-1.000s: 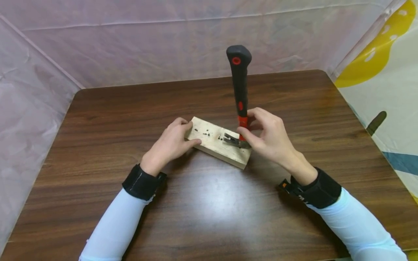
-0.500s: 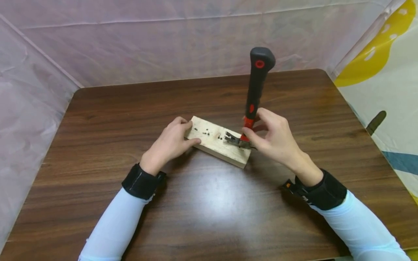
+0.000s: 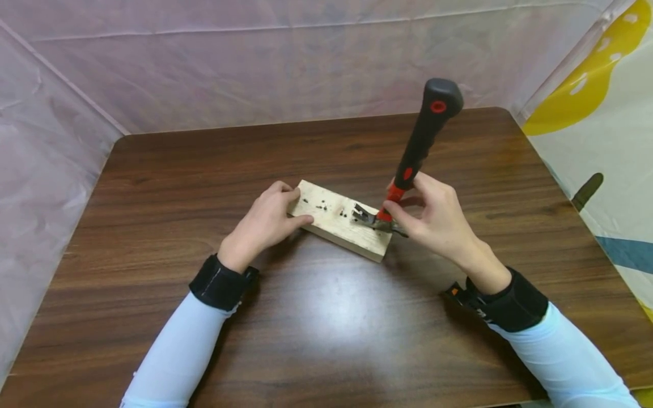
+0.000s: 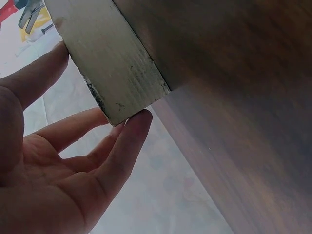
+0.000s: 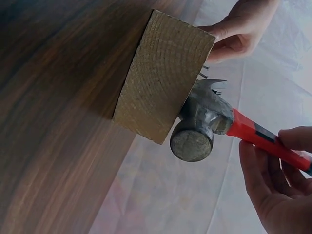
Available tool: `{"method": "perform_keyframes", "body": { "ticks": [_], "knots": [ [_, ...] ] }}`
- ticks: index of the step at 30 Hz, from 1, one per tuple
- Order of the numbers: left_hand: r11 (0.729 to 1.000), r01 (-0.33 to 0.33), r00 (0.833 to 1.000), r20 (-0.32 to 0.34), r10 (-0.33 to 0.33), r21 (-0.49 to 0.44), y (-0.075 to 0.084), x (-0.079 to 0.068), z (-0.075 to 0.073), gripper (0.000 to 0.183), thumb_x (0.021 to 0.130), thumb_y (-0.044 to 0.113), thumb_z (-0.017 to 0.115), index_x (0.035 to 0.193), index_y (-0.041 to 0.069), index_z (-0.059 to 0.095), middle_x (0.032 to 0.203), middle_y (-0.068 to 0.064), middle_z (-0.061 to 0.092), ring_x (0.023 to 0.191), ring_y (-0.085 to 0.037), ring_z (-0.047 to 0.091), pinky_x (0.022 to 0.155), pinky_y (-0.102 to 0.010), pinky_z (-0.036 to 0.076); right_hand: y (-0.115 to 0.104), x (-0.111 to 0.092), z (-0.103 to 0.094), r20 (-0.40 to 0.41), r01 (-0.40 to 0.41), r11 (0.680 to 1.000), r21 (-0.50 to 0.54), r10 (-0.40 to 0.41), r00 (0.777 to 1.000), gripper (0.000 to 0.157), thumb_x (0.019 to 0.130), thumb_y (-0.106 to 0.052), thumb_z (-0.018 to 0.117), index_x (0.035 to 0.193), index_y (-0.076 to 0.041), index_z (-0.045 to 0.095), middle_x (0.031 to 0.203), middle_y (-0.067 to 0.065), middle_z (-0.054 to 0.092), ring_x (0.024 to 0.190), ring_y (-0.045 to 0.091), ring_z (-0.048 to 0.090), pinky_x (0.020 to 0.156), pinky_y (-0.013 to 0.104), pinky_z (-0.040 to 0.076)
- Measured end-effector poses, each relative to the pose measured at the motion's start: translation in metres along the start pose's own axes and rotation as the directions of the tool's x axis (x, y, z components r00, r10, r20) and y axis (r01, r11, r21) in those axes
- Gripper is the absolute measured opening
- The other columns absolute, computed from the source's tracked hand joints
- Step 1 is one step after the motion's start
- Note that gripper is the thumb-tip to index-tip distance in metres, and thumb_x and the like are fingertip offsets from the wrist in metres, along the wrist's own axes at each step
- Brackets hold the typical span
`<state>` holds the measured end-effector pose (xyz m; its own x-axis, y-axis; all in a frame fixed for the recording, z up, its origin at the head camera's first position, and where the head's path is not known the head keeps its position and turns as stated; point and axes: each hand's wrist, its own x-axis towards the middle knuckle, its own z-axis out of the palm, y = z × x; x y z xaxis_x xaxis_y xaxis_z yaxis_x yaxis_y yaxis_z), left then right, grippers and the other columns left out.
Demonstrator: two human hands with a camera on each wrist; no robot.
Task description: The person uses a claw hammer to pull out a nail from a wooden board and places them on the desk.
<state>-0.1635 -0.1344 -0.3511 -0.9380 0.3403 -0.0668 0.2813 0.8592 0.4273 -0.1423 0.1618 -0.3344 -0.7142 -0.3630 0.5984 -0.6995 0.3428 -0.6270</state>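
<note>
A pale wooden block (image 3: 329,222) lies slantwise on the table, with several small dark nails (image 3: 343,213) in its top face. At the block's left end my left hand (image 3: 260,224) holds it, thumb along the near edge and fingertips against the end, as the left wrist view shows. A claw hammer (image 3: 420,139) rests head-down on the block's right part, its black and red handle rising and leaning right. My right hand (image 3: 436,221) pinches the red neck just above the head. In the right wrist view the steel head (image 5: 192,144) touches the block; the claw points toward the nails.
The brown wooden table (image 3: 178,340) carries the block and reaches to a pale sheet (image 3: 229,73) hung behind it. A patterned cloth (image 3: 612,170) hangs at the right. Black bands (image 3: 221,283) with cameras sit on both wrists.
The hammer's handle has tipped from nearly upright over to the right, and my right hand has shifted slightly right with it. My left hand and the block have stayed in place.
</note>
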Motion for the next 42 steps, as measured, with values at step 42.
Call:
{"method": "perform_keyframes", "body": {
  "ticks": [42],
  "knots": [
    [1.000, -0.003, 1.000, -0.005, 0.003, -0.015, -0.002, 0.000, -0.001, 0.070, 0.089, 0.039, 0.074, 0.142, 0.000, 0.049, 0.130, -0.015, 0.049, 0.118, -0.030, 0.050, 0.097, -0.038, 0.039, -0.004, -0.025, -0.013, -0.079, -0.151, 0.968, 0.201, 0.169, 0.982, 0.027, 0.078, 0.021, 0.070, 0.100, 0.006, 0.063, 0.097, 0.011, 0.063, 0.083, 0.012, 0.066, 0.072, 0.033, 0.054]
  ]
}}
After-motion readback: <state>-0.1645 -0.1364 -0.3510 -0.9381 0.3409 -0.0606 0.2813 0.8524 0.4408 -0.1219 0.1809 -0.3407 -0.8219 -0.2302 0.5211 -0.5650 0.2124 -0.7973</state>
